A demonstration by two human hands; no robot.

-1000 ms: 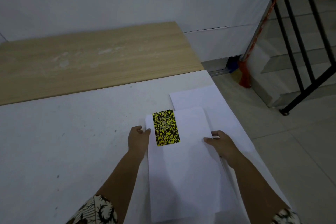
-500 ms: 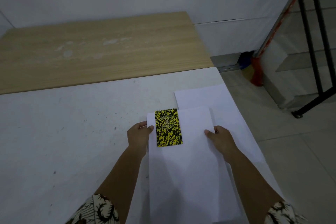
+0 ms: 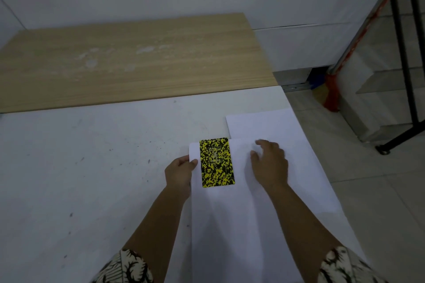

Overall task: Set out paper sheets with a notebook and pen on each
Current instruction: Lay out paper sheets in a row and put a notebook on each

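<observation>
A small yellow-and-black speckled notebook [image 3: 217,162] lies near the top left corner of a white paper sheet [image 3: 225,225] on the white table [image 3: 80,179]. My left hand [image 3: 180,171] pinches that sheet's left edge, thumb on top, just left of the notebook. My right hand [image 3: 270,163] rests flat on the sheet to the right of the notebook, fingers relaxed. A second white sheet [image 3: 287,135] lies underneath, sticking out to the right and far side. No pen is in view.
A wooden tabletop [image 3: 128,60] adjoins the white table on the far side, against a white wall. The table's right edge runs beside the sheets, with tiled floor [image 3: 379,202], a black railing [image 3: 404,53] and a red broom [image 3: 332,92] beyond.
My right hand has let go of the sheet's right edge and moved left onto the sheet, close to the notebook. My left hand keeps its hold on the left edge.
</observation>
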